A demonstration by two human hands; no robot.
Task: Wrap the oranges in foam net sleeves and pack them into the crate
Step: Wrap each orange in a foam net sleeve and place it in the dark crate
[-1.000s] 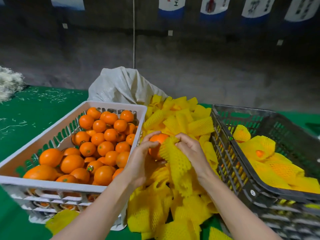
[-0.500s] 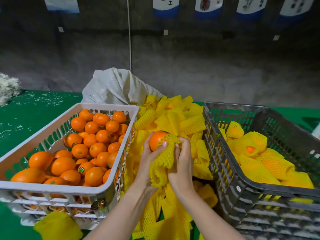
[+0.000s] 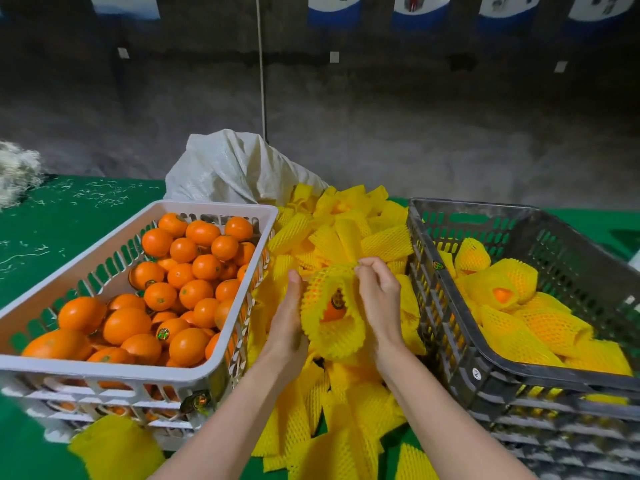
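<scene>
– Green cloth [image 3: 69,220] covers the table, with a grey wall [image 3: 415,116] behind. What sits on it?

– On the left is a white crate [image 3: 104,370] full of bare oranges [image 3: 194,268]. On the right a dark crate [image 3: 450,209] holds wrapped oranges [image 3: 512,282]. A heap of yellow foam sleeves [image 3: 346,233] lies between them, in front of a white sack [image 3: 235,168].

– And the one being wrapped?

– It is above the heap, between the two crates. That orange [image 3: 334,308] sits inside a sleeve [image 3: 332,337], and only a patch of peel with a sticker shows through the opening.

– The hands?

– The left hand [image 3: 289,323] cups the netted orange from the left side, thumb pointing up. Its fingers are hidden behind the fruit. The right hand [image 3: 379,299] pinches the sleeve's upper edge between thumb and fingertips.
</scene>
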